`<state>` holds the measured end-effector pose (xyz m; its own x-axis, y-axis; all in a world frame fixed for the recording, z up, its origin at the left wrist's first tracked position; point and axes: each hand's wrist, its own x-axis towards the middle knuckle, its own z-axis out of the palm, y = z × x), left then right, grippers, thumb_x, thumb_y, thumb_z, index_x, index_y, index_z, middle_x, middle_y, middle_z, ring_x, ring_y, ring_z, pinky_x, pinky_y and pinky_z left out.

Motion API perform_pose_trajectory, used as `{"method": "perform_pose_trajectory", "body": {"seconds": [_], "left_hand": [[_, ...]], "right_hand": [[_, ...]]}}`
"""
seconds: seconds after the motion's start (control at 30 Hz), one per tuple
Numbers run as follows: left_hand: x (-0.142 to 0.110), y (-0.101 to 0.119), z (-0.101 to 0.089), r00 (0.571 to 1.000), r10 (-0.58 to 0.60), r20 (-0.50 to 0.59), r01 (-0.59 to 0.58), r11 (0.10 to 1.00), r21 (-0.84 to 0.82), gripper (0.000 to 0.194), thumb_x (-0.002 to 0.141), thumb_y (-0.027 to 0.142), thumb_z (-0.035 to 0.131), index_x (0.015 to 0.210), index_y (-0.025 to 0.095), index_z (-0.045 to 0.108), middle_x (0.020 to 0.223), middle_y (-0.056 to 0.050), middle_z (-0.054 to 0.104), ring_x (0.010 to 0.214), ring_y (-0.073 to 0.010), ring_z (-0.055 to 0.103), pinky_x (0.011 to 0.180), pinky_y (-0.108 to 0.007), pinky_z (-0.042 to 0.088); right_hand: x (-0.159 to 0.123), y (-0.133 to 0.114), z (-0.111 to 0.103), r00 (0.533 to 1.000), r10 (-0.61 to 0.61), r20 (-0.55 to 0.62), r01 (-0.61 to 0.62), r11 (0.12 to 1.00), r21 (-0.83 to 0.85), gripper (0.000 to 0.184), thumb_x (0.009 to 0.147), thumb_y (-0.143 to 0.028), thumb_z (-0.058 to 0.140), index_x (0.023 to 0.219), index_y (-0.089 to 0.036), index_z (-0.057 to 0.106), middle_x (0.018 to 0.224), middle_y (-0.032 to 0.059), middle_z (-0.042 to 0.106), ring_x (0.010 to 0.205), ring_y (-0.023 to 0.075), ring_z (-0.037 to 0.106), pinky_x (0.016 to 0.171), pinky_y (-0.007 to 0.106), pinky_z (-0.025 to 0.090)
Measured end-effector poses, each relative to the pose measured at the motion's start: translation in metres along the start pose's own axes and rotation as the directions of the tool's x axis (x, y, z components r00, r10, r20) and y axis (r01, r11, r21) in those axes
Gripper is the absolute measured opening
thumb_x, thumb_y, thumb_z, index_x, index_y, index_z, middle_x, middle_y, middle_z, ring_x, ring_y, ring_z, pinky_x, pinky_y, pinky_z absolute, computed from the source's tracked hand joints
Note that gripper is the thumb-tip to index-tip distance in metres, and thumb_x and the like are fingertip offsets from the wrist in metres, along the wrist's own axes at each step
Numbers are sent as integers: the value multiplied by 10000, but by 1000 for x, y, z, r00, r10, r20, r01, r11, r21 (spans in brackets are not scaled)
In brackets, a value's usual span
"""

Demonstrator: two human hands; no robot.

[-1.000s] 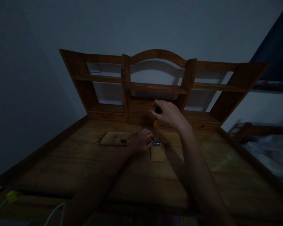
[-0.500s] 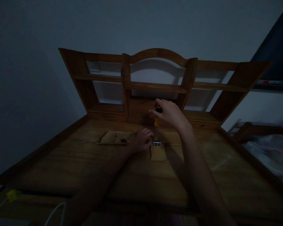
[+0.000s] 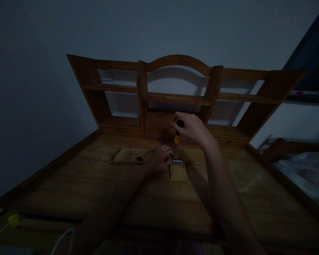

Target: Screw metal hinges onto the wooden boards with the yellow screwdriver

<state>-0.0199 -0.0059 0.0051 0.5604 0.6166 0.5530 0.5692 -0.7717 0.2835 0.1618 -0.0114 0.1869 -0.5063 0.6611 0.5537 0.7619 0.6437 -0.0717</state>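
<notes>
My right hand [image 3: 192,128] is closed around the black and yellow handle of a screwdriver [image 3: 177,137]. The screwdriver stands nearly upright, its thin shaft reaching down to the left part of a shiny metal hinge [image 3: 177,161]. This hinge lies where a small wooden block [image 3: 178,173] meets a long wooden board [image 3: 130,154] behind it. Resting beside the hinge's left end, my left hand [image 3: 161,158] has its fingers curled and pressed together. Whatever its fingertips pinch there is hidden in shadow.
A small metal rod-like piece [image 3: 93,160] lies on the wooden desk [image 3: 138,202] at the left. Behind rises a wooden shelf unit [image 3: 175,97] against the wall. A yellow object [image 3: 14,220] and a white cable [image 3: 65,238] show at the lower left.
My right hand has shifted its fingers on the screwdriver handle, and more of the black part shows. The left hand, hinge and wood stay in place.
</notes>
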Motion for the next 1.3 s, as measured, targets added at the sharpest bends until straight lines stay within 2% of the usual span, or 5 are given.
{"method": "perform_pose_trajectory", "body": {"seconds": [0.17, 0.37, 0.57, 1.1, 1.3], "left_hand": [[0, -2, 3, 1000, 15, -3, -15, 1000, 13, 114, 879, 156, 556, 962, 207, 616, 1063, -69, 619, 1065, -231, 537, 966, -395, 447], [0, -2, 3, 1000, 21, 5, -21, 1000, 22, 120, 895, 148, 537, 940, 208, 630, 1033, -70, 632, 1038, -229, 550, 941, -398, 454], [0, -3, 4, 1000, 29, -4, -29, 1000, -3, 127, 900, 134, 527, 943, 201, 626, 1051, -72, 631, 1052, -222, 548, 946, -384, 455], [0, 0, 2, 999, 27, 21, -27, 1000, -2, 126, 889, 133, 531, 945, 198, 623, 1050, -76, 617, 1045, -228, 536, 937, -386, 461], [0, -1, 5, 1000, 27, 1, -27, 1000, 2, 99, 893, 150, 551, 932, 199, 627, 1029, -71, 612, 1040, -228, 533, 923, -383, 470]], "right_hand": [[0, -1, 0, 1000, 10, 16, -11, 1000, 20, 253, 896, -298, 551, 1138, -225, 571, 1155, 82, 660, 1021, 258, 634, 874, 370, 448], [0, -1, -2, 999, 36, 20, -35, 999, -34, 214, 963, -375, 491, 1063, -223, 602, 1019, 75, 694, 949, 256, 651, 801, 359, 451], [0, -1, -1, 999, 33, 40, -33, 999, 3, 260, 900, -323, 540, 1135, -219, 576, 1149, 85, 667, 1035, 261, 636, 882, 375, 453], [-1, -1, 1, 999, 8, 44, -10, 999, 50, 225, 925, -331, 517, 1118, -228, 570, 1092, 83, 659, 1026, 264, 623, 903, 385, 447], [-1, -1, 0, 998, 7, 66, -13, 996, 89, 281, 866, -276, 553, 1140, -211, 555, 1150, 96, 623, 1059, 269, 605, 930, 397, 444]]}}
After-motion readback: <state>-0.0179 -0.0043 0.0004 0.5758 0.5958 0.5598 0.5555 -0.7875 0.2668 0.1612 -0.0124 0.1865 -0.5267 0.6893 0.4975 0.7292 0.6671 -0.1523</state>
